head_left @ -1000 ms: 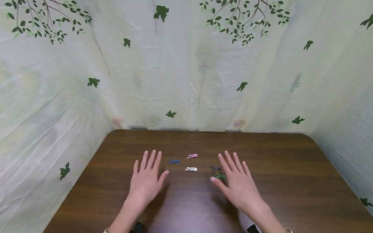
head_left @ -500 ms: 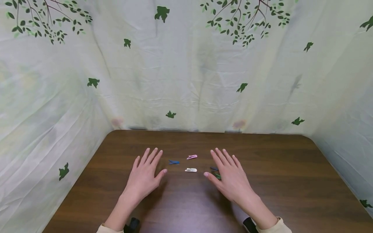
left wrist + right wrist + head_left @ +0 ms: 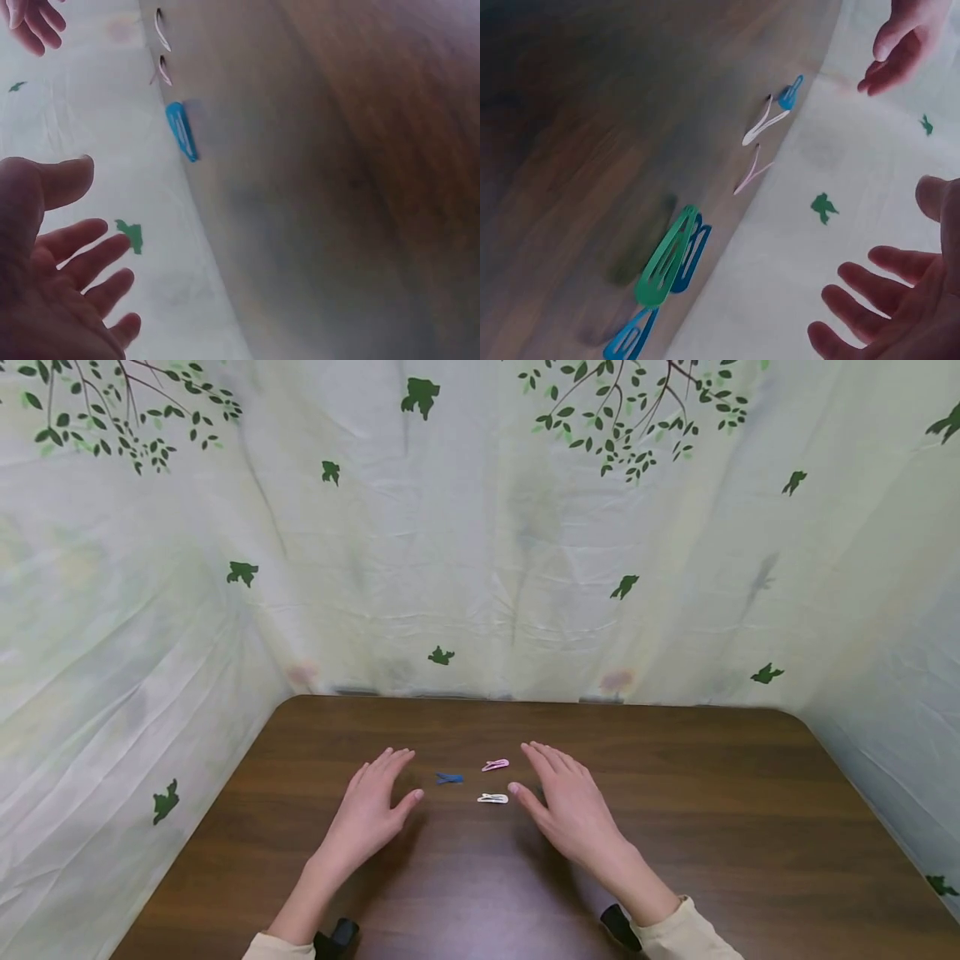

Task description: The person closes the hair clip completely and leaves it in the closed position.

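My left hand (image 3: pixel 367 814) is held over the table with its fingers extended, left of a blue snap hair clip (image 3: pixel 449 778). Between the two hands lie a pink snap hair clip (image 3: pixel 495 765) and, nearer to me, a white snap hair clip (image 3: pixel 492 798). My right hand (image 3: pixel 576 814) hovers just right of these, its thumb near the white one and nothing in its grasp. A green snap hair clip (image 3: pixel 658 274) and two blue clips beside it show in the right wrist view; the right hand hides them in the head view.
The brown wooden table (image 3: pixel 712 827) has rounded far corners. Behind it and along both sides hangs a pale curtain (image 3: pixel 465 543) with printed leaves and birds. Black straps (image 3: pixel 621 928) sit at the wrists, by light sleeves.
My right hand has moved left, covering the green and dark blue clips in the head view. Both hands have turned somewhat inward, with fingers closer together. The visible clips stay put.
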A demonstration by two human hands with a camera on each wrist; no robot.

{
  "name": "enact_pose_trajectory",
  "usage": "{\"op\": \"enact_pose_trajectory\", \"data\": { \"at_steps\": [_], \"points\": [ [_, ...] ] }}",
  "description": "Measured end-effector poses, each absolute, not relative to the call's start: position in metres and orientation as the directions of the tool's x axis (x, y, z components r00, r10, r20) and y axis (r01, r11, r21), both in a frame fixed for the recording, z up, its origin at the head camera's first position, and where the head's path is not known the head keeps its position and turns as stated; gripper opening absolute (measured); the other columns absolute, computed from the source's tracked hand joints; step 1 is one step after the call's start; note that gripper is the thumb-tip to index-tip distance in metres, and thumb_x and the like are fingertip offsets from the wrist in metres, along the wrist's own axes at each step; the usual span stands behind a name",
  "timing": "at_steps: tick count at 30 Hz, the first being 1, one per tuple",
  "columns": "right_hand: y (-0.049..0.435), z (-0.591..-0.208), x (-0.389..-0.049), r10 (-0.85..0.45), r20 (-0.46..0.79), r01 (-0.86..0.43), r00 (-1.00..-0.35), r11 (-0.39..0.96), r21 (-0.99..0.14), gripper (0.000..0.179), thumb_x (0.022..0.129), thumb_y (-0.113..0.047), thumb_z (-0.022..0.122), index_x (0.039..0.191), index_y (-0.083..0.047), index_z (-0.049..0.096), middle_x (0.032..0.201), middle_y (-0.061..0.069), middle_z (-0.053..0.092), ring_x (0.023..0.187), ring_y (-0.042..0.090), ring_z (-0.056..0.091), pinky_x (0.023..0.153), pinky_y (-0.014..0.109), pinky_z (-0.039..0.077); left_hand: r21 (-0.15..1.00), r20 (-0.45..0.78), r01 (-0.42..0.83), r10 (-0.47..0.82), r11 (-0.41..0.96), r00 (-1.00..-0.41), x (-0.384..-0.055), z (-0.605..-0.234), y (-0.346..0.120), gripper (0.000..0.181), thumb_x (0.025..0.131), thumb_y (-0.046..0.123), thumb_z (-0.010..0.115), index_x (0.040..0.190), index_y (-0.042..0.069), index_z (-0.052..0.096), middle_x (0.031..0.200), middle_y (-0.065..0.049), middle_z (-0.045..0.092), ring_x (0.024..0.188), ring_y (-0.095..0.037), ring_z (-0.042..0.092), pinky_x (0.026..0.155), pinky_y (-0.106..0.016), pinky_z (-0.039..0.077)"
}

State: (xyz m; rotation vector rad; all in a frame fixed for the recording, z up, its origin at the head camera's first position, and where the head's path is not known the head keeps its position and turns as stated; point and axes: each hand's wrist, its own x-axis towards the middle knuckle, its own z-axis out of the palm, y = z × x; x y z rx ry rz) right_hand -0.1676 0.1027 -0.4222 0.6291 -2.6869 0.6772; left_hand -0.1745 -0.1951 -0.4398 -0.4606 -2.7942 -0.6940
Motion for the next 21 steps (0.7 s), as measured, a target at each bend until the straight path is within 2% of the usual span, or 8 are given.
{"op": "enact_pose_trajectory", "data": {
  "at_steps": [8, 13, 21],
  "points": [
    [0.089, -0.425, -0.178, -0.35, 0.4, -0.513, -0.847, 0.731, -0.449, 0.046, 0.098, -0.032, 0.062, 0.136, -0.007, 0.056, 0.133, 0.008, 0.058, 0.121, 0.027, 0.053, 0.101, 0.047, 0.04, 0.551, 0.294, 0.349, 0.215, 0.758, -0.931, -0.181, -0.447, -0.202, 0.052, 0.088, 0.012, 0.075, 0.135, 0.002, 0.055, 0.137, -0.014, 0.055, 0.134, -0.035, 0.042, 0.106, -0.055, 0.033],
    [0.081, -0.427, -0.184, -0.347, 0.404, -0.521, -0.846, 0.694, -0.496, 0.04, 0.095, -0.024, 0.067, 0.131, -0.008, 0.06, 0.124, 0.006, 0.063, 0.111, 0.025, 0.056, 0.094, 0.042, 0.046, 0.58, 0.288, 0.341, 0.206, 0.74, -0.935, -0.185, -0.45, -0.207, 0.049, 0.087, 0.006, 0.074, 0.132, 0.001, 0.057, 0.131, -0.015, 0.058, 0.125, -0.036, 0.051, 0.101, -0.053, 0.041],
    [0.071, -0.435, -0.193, -0.366, 0.404, -0.541, -0.839, 0.645, -0.539, 0.028, 0.094, -0.018, 0.069, 0.121, -0.013, 0.065, 0.11, -0.003, 0.066, 0.104, 0.019, 0.058, 0.088, 0.037, 0.048, 0.614, 0.27, 0.335, 0.209, 0.715, -0.94, -0.19, -0.451, -0.211, 0.047, 0.087, 0.004, 0.073, 0.131, 0.0, 0.059, 0.128, -0.015, 0.061, 0.122, -0.036, 0.054, 0.099, -0.053, 0.043]
  ]
}}
